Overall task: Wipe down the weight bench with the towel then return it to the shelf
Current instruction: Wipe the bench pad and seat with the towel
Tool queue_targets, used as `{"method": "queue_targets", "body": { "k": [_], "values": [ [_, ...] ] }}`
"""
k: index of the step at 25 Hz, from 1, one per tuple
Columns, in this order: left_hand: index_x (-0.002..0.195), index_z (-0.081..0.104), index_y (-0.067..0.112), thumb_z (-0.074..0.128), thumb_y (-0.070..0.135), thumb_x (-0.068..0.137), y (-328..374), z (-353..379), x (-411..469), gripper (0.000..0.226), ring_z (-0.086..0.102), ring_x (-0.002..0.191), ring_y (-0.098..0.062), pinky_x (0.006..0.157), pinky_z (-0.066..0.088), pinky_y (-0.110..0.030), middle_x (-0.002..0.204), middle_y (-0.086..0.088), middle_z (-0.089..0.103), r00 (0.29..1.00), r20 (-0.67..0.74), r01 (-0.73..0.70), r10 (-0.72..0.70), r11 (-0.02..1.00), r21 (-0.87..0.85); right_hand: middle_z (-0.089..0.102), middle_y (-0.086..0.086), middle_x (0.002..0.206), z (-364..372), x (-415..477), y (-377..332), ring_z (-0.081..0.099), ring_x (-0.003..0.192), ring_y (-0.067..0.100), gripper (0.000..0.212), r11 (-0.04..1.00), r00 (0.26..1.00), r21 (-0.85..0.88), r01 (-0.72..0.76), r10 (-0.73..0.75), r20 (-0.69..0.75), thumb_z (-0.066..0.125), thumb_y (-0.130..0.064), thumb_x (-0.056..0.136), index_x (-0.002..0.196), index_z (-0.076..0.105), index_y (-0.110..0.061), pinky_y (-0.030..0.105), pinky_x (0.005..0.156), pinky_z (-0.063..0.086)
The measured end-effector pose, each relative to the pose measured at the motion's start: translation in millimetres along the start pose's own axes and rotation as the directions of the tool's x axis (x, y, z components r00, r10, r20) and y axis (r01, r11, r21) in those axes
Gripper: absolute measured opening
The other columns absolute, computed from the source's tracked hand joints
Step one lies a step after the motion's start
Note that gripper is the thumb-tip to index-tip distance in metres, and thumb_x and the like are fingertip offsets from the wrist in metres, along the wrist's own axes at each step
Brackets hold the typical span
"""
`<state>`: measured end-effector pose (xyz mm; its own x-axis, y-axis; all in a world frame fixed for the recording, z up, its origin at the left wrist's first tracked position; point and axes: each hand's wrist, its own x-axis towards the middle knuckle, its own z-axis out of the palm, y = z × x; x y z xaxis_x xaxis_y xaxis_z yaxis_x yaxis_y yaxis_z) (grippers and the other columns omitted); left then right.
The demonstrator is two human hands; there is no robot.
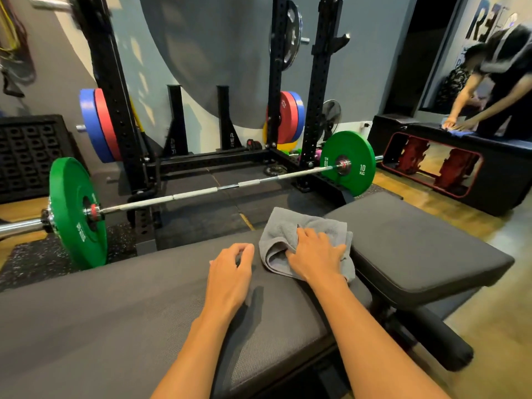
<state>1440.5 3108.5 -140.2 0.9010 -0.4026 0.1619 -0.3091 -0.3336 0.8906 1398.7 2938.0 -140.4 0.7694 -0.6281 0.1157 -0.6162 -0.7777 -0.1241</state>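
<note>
Gym flooring of wood and dark rubber matting is spreading out under a black power rack [290,82] at the far side, with a barbell [201,192] lying across the middle on green plates [348,164]. From the head view, the weight bench [121,306] is running across the near part of the scene, its seat pad off to the right. On it the grey towel [285,234] is lying bunched near the gap between the two pads, and the right hand [316,256] is pressing down on it with fingers spread flat. The left hand [230,272] is resting just left of the towel, fingers loosely curled and holding nothing.

Wiping seems to be under way; how much of the bench is already covered cannot be told, and the return to the shelf is not yet done. No shelf is showing clearly.

Readable writing: "10 KG" on the right green plate, and "REP" on the rack's far uprights
</note>
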Motion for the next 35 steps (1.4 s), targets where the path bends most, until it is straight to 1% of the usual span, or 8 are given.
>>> {"method": "queue_targets", "body": {
  "k": [5,8,11,15,20,25,31,35],
  "values": [
    [0.117,0.065,0.019,0.042,0.036,0.099,6.9,-0.8,-6.8,0.033,0.053,0.104,-0.014,0.088,0.036,-0.029,0.121,-0.002,0.065,0.999,0.036,-0.011,0.012,0.999,-0.033,0.061,-0.007,0.120,-1.0,-88.1,-1.8,0.054,0.113,0.021,0.046,0.999,0.975,0.016,-0.035,0.038,-0.219,0.065,-0.036,0.080,0.124,0.055,-0.028,0.052,0.085,0.035],
    [0.104,0.065,0.032,0.043,0.039,0.098,4.5,0.5,-16.8,0.024,0.055,0.103,-0.015,0.103,0.038,-0.040,0.114,0.002,0.066,0.998,0.068,-0.007,0.009,0.999,-0.032,0.066,-0.008,0.085,5.1,-122.3,-7.3,0.065,0.082,0.020,0.047,0.997,0.952,0.079,-0.025,0.048,-0.301,0.087,-0.033,0.046,0.087,0.066,-0.027,0.049,0.067,0.040],
    [0.081,0.052,0.052,0.041,0.045,0.094,4.3,2.8,-24.2,0.018,0.057,0.102,-0.017,0.109,0.033,-0.055,0.099,0.012,0.063,0.997,0.075,0.003,-0.002,1.000,-0.024,0.066,-0.009,0.081,1.2,-138.3,-14.6,0.068,0.081,0.020,0.057,0.996,0.955,0.084,-0.035,0.058,-0.290,0.091,-0.042,0.034,0.083,0.066,-0.027,0.049,0.063,0.043],
    [0.081,0.054,0.052,0.042,0.046,0.094,6.5,9.2,-26.3,0.019,0.060,0.104,-0.019,0.108,0.033,-0.057,0.101,0.010,0.068,0.997,0.080,-0.013,0.018,0.998,-0.055,0.071,-0.008,0.086,2.9,-144.5,-16.4,0.072,0.086,0.021,0.066,0.996,0.965,0.068,-0.058,0.074,-0.252,0.091,-0.048,0.026,0.085,0.069,-0.028,0.055,0.059,0.047],
    [0.094,0.061,0.043,0.038,0.052,0.090,6.8,14.4,-18.3,0.026,0.060,0.106,-0.017,0.109,0.033,-0.057,0.105,0.010,0.068,0.996,0.084,-0.034,0.041,0.997,-0.075,0.068,-0.012,0.086,6.1,-127.7,-3.0,0.066,0.081,0.018,0.051,0.998,0.935,0.058,-0.014,0.034,-0.352,0.082,-0.046,0.043,0.088,0.065,-0.030,0.046,0.062,0.042],
    [0.085,0.053,0.052,0.033,0.055,0.086,7.8,17.2,-18.6,0.020,0.060,0.107,-0.017,0.108,0.035,-0.058,0.104,0.011,0.065,0.997,0.060,-0.040,0.044,0.997,-0.058,0.055,-0.007,0.132,0.4,-85.7,9.8,0.048,0.124,0.022,0.049,1.000,0.969,0.019,0.023,-0.018,-0.248,0.055,-0.040,0.086,0.132,0.048,-0.029,0.052,0.089,0.031],
    [0.100,0.054,0.043,0.038,0.045,0.096,3.7,26.4,-17.8,0.017,0.057,0.113,-0.021,0.109,0.032,-0.058,0.114,0.006,0.063,0.999,0.029,-0.044,0.043,0.999,0.027,0.043,-0.004,0.149,-11.8,-40.9,30.5,0.039,0.135,0.027,0.065,0.993,0.999,0.110,0.030,-0.029,-0.016,0.053,-0.051,0.090,0.148,0.034,-0.028,0.066,0.101,0.025],
    [0.110,0.061,0.033,0.038,0.040,0.099,7.1,32.2,-22.1,0.026,0.056,0.118,-0.026,0.113,0.025,-0.060,0.122,-0.001,0.064,1.000,0.021,0.002,-0.003,0.998,0.067,0.046,0.000,0.142,-13.4,-74.3,51.3,0.043,0.129,0.030,0.054,1.000,0.995,0.010,0.009,-0.008,-0.104,0.052,-0.037,0.095,0.145,0.035,-0.025,0.060,0.097,0.031]
  ]
}}
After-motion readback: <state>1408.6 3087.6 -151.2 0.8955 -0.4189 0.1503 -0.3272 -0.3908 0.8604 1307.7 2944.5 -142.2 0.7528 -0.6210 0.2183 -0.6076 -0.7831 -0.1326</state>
